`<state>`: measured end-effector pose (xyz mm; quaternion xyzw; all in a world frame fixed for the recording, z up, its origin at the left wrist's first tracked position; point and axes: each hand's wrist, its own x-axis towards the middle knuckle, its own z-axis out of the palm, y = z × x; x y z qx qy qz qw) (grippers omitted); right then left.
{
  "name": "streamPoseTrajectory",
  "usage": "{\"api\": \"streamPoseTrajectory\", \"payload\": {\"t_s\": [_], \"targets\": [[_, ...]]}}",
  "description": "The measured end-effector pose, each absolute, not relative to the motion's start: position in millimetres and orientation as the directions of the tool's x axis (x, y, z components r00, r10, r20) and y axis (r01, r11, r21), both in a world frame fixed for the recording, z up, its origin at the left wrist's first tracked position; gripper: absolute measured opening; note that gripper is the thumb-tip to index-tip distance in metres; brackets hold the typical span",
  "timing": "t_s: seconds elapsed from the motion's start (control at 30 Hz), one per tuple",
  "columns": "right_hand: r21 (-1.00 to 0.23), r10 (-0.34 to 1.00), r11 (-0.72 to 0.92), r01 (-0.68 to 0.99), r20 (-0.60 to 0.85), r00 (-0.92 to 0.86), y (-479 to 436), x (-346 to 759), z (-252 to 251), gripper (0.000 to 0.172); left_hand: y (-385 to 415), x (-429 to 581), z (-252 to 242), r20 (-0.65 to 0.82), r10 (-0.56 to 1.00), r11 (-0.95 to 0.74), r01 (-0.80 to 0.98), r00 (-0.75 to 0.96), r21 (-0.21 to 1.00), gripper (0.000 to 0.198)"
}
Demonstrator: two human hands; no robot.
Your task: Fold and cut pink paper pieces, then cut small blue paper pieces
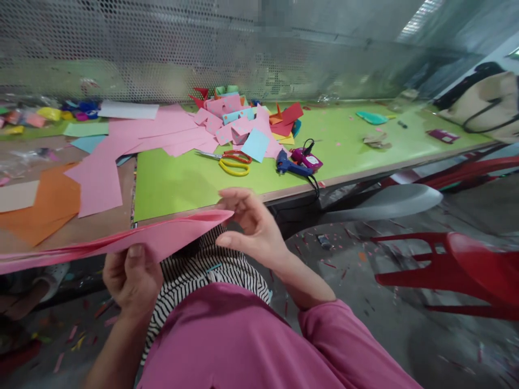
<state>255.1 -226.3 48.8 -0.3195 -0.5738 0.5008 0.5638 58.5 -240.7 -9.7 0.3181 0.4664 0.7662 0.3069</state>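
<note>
My left hand (132,275) pinches a long pink sheet of paper (170,235), thumb on the near face. The paper looks folded or layered, and it stretches from the left edge of view to a narrow tip on the right. Close to that tip, my right hand (253,227) is open, its thumb and fingers apart with nothing between them. Beyond the hands, on the table, lie scissors (235,163) with red and yellow handles. A blue glue gun (294,166) rests to the right of them.
The green table (174,183) carries a pile of pink paper pieces (154,129), an orange sheet (57,200) and a light blue square (255,144). A perforated metal panel (162,48) stands behind. A red chair (466,270) and a grey seat (389,205) are at right; scraps litter the floor.
</note>
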Motion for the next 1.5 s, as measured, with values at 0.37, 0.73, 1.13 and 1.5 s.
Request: {"api": "streamPoseTrajectory", "payload": {"t_s": [0.37,0.73,1.13,1.5], "targets": [[-0.963,0.941,0.235,-0.135,0.260,-0.218,-219,241,26,0.029,-239,78,-6,-0.157,0.948,-0.035,-0.579,-0.278,0.815,0.034],[-0.978,0.972,0.177,-0.109,0.191,-0.135,-213,246,20,0.024,-239,72,9,-0.323,0.946,0.269,-0.518,-0.014,0.812,0.045],[-0.979,0.978,0.196,-0.061,0.199,-0.062,-212,258,40,0.039,-241,77,10,-0.337,0.924,0.220,-0.469,-0.181,0.855,0.042],[-0.963,0.968,0.249,-0.103,0.243,0.066,-213,259,41,0.038,-243,76,5,-0.316,0.932,0.219,-0.418,-0.179,0.882,0.035]]}}
